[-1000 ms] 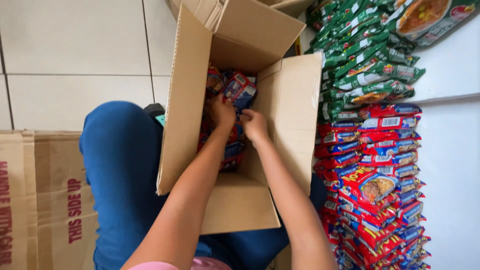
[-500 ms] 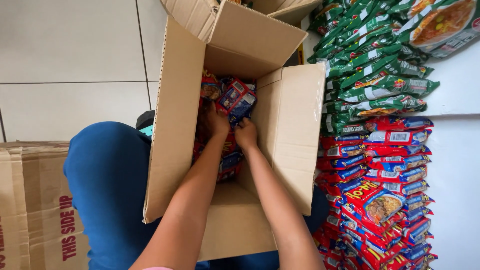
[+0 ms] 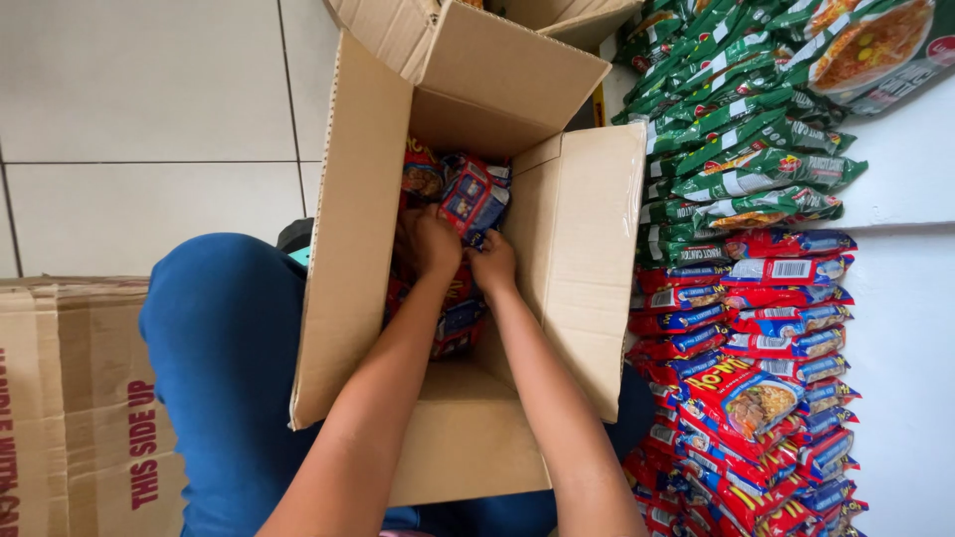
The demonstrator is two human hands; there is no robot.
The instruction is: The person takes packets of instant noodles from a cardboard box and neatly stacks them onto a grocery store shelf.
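Both hands have slid a touch lower in the cardboard box since half a second ago. Left hand and right hand sit side by side, fingers curled around red-and-blue noodle packets at twelve o'clock from the knuckles, flaps folded out for access. Stacked packets wait at three o'clock.

The open box is plain brown corrugated cardboard, matt and slightly fibrous, with a strip of shiny clear tape on one flap. The noodle packets inside it are glossy printed plastic film, crinkled and catching light, as are the red packets and green packets stacked beside it. The floor tiles look smooth, pale ceramic with a dull sheen. The trousers are matt blue cloth.
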